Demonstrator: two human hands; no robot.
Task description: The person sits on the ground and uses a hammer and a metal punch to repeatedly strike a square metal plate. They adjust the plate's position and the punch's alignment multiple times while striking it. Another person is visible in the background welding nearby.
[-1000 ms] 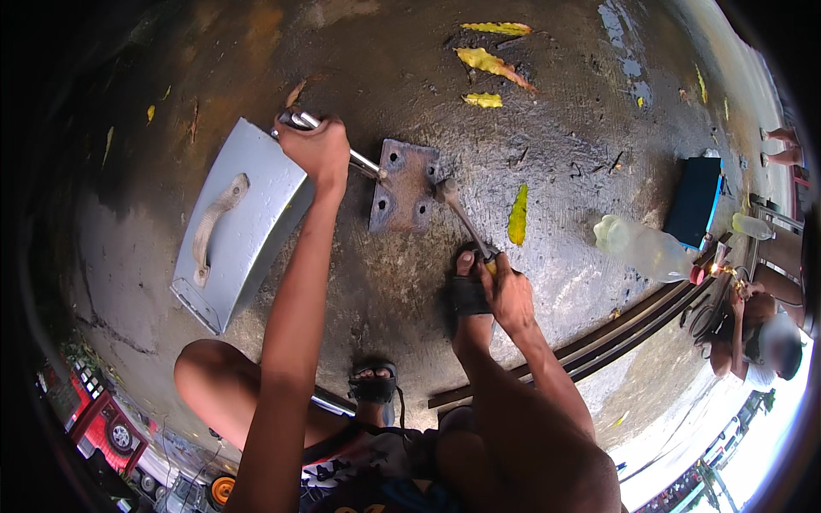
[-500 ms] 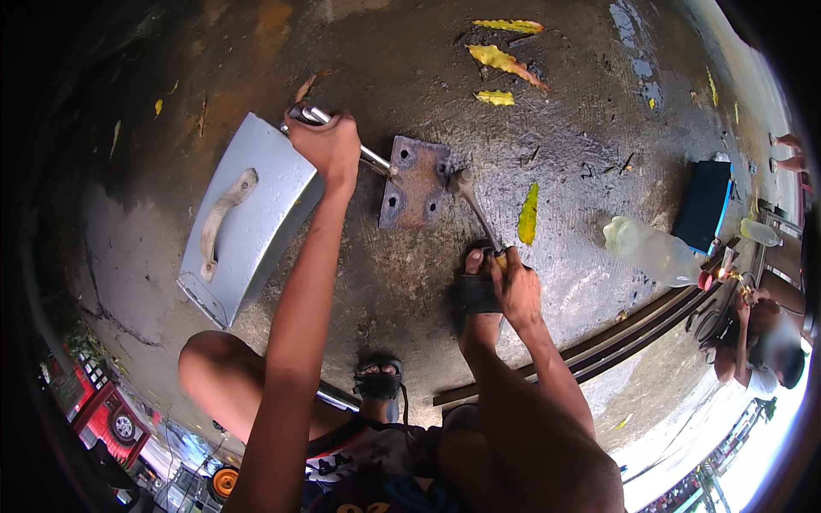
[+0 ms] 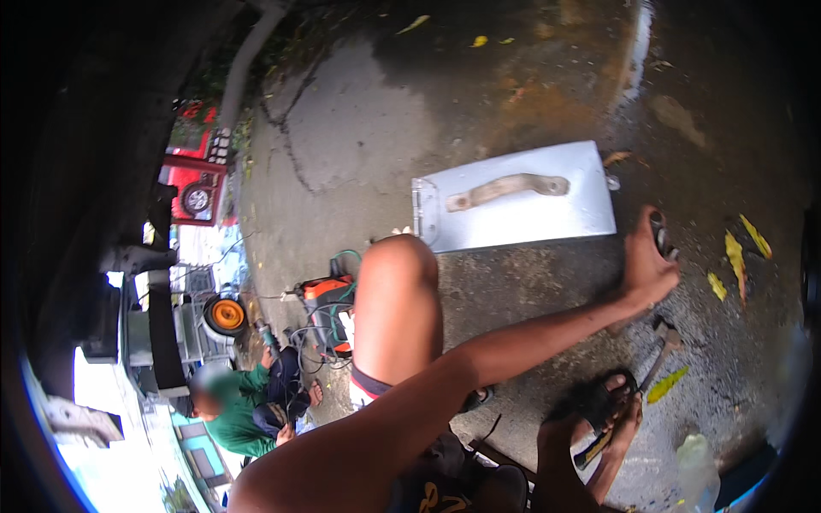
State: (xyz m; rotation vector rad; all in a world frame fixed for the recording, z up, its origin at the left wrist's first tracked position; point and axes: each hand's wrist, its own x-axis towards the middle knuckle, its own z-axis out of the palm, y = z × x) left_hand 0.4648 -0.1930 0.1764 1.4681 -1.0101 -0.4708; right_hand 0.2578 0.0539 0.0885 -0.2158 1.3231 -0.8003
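Observation:
My left hand [image 3: 647, 265] is closed around the handles of a chrome pliers-like tool [image 3: 660, 235], beyond the right end of a silver-grey metal box. The tool's far end is hidden behind my hand. My right hand [image 3: 629, 419], low beside my sandalled foot [image 3: 609, 393], grips a hammer [image 3: 654, 368] by its dark handle with yellow on it. The hammer's head points away from me, toward a yellow-green leaf [image 3: 667, 385]. A rusty steel plate cannot be made out clearly now, near my left wrist. The box [image 3: 505, 218] has a worn strap handle [image 3: 509, 190] on top.
An orange-and-black machine [image 3: 329, 312] with cables stands left of my knee. Beyond it a person in green sleeves [image 3: 248, 410] sits low by a power tool [image 3: 268, 335]. An orange wheel [image 3: 227, 315] stands further left. At lower right is a clear plastic bottle [image 3: 697, 470].
My view has swung left, shifting the box and both hands rightward in the picture. The green-sleeved person and machine have come into view. Both hands keep their tools; the plate is no longer plain.

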